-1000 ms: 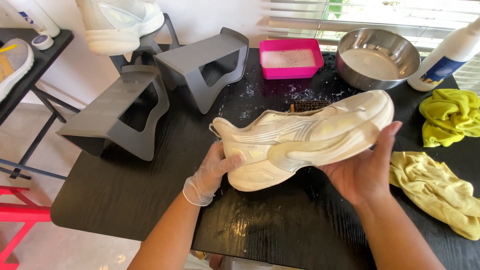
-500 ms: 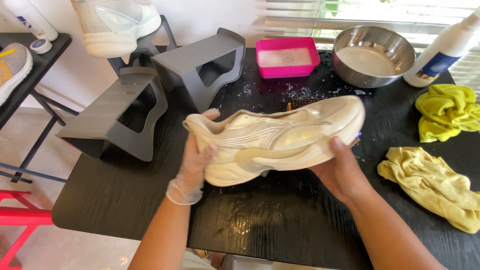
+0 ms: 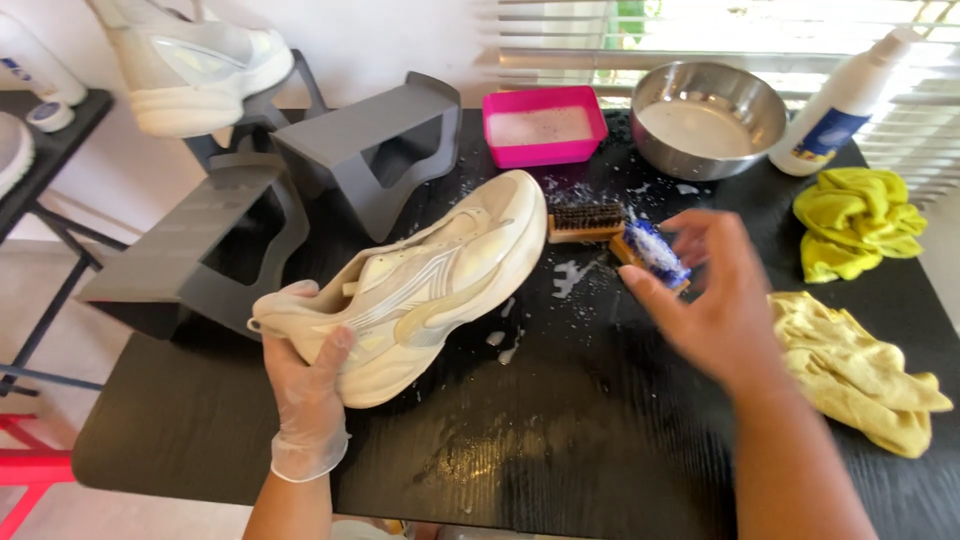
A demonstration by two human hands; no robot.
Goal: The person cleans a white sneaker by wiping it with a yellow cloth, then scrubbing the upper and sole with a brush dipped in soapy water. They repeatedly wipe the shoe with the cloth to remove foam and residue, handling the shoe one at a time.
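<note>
My gloved left hand [image 3: 305,395] grips the heel end of a cream sneaker [image 3: 420,285], which lies on its side over the black table [image 3: 560,450] with its toe pointing far right. My bare right hand [image 3: 715,300] is blurred. Its fingers are spread on either side of a wooden brush with blue bristles [image 3: 652,255], thumb at the brush's near edge. I cannot tell whether it grips the brush. A second wooden brush with dark bristles [image 3: 585,222] lies right beside it, by the sneaker's toe.
Two grey shoe stands [image 3: 370,150] [image 3: 205,255] sit at the back left, with a white sneaker [image 3: 190,60] behind them. A pink tub [image 3: 543,125], a steel bowl [image 3: 708,120] and a white bottle [image 3: 840,100] line the back. Yellow cloths [image 3: 855,225] [image 3: 860,375] lie on the right. Suds spot the table.
My right hand let go of the sneaker and moved right to the blue brush. The sneaker, now in my left hand alone, swung left with its toe toward the back.
</note>
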